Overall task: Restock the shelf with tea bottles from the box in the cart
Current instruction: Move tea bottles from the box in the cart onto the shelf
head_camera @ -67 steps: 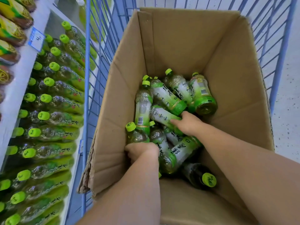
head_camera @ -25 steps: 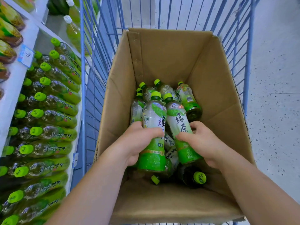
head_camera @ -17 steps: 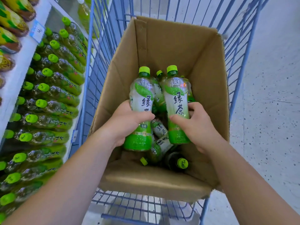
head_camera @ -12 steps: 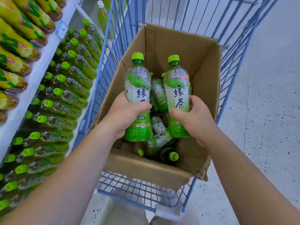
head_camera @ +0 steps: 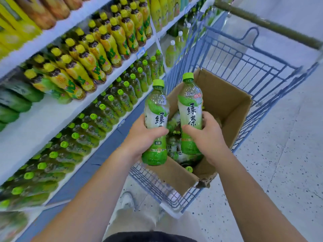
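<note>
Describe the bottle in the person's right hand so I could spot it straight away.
Find the blue wire cart with the cardboard box inside. Above the box, the right hand holds an upright green tea bottle. It is the one farther from the shelf, its cap higher than the other held bottle's.

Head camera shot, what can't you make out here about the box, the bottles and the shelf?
- Bottle count left in the box: head view, hidden by the left hand, right hand and their two held bottles.
- Small label print: too small.
- Shelf at left: blurred and cut off by the edge.
</note>
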